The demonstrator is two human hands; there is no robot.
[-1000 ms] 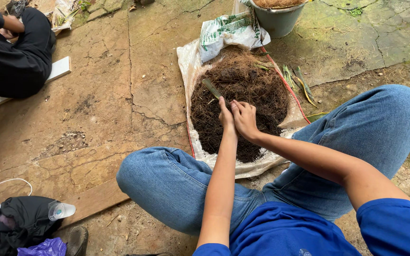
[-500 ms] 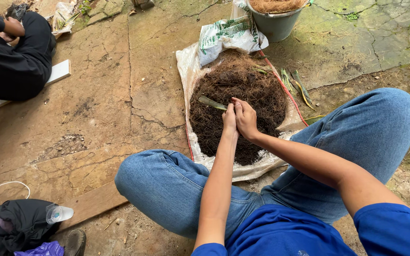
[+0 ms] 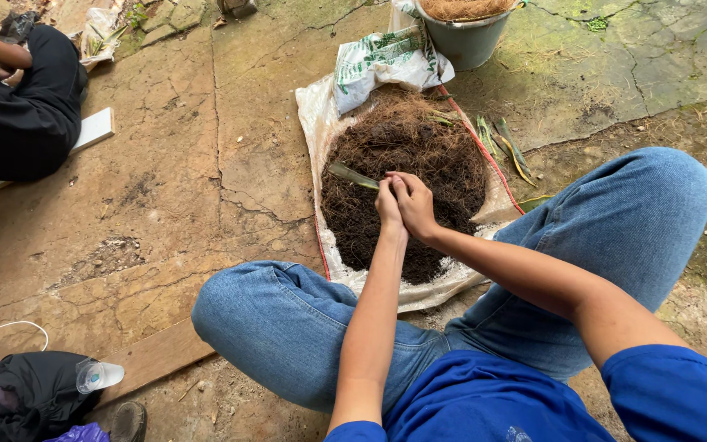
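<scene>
I sit cross-legged in blue jeans over a white woven sack (image 3: 321, 131) spread on the ground. A heap of dark brown fibrous soil (image 3: 407, 176) lies on it. My left hand (image 3: 388, 205) and my right hand (image 3: 413, 205) are pressed together above the heap. A narrow green leaf (image 3: 353, 175) sticks out to the left from between their fingers, and both hands grip it.
A grey bucket (image 3: 464, 33) of brown fibre stands behind the sack, beside a crumpled white-and-green bag (image 3: 382, 61). Loose green leaves (image 3: 501, 147) lie right of the sack. Another person in black (image 3: 22, 102) sits at far left. A black bag (image 3: 18, 397) and plastic bottle (image 3: 100, 375) lie bottom left.
My hands have stayed together over the soil. The green leaf has swung from pointing up and away to lying flatter, pointing left.
</scene>
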